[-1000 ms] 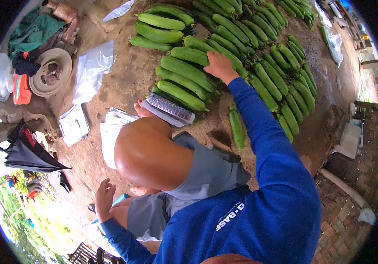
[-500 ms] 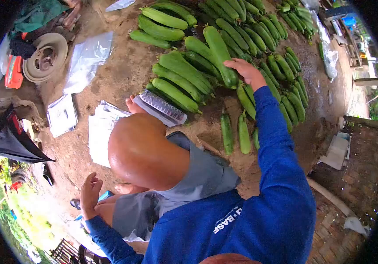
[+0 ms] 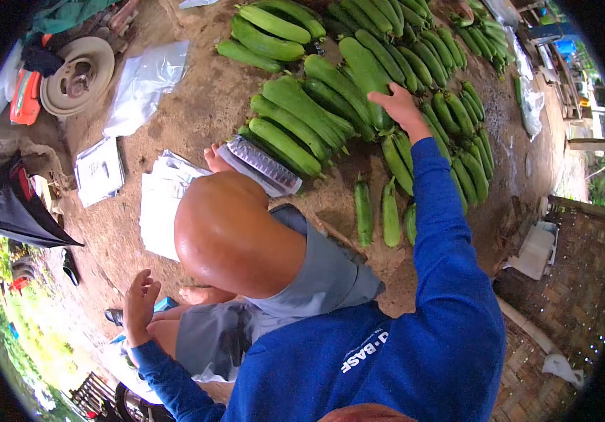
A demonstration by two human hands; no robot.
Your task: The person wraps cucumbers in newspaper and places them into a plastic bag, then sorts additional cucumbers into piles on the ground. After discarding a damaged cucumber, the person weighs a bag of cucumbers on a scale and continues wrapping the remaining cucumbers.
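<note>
My right hand (image 3: 397, 107) rests at the near end of a long green gourd (image 3: 364, 69), its thumb and fingers spread apart. That gourd lies on top of others in a heap. Left of it, more gourds (image 3: 294, 116) sit side by side in a row, and a few single ones, such as one gourd (image 3: 364, 213), lie nearer on the ground. Away from the produce, my left hand (image 3: 139, 306) hangs above my leg, fingers loosely bent and apart, holding nothing.
Rows of gourds (image 3: 432, 56) spread to the far right. A folded printed sheet (image 3: 260, 165) lies against the near row. Loose papers (image 3: 158, 211), a clear plastic bag (image 3: 149, 84), a wheel rim (image 3: 77, 76) and a black umbrella (image 3: 21, 211) are on the left.
The fingers of my right hand have lifted and spread away from the thumb, shifting slightly right at the gourd's near end. The view has tilted a little; the gourds lie much as before.
</note>
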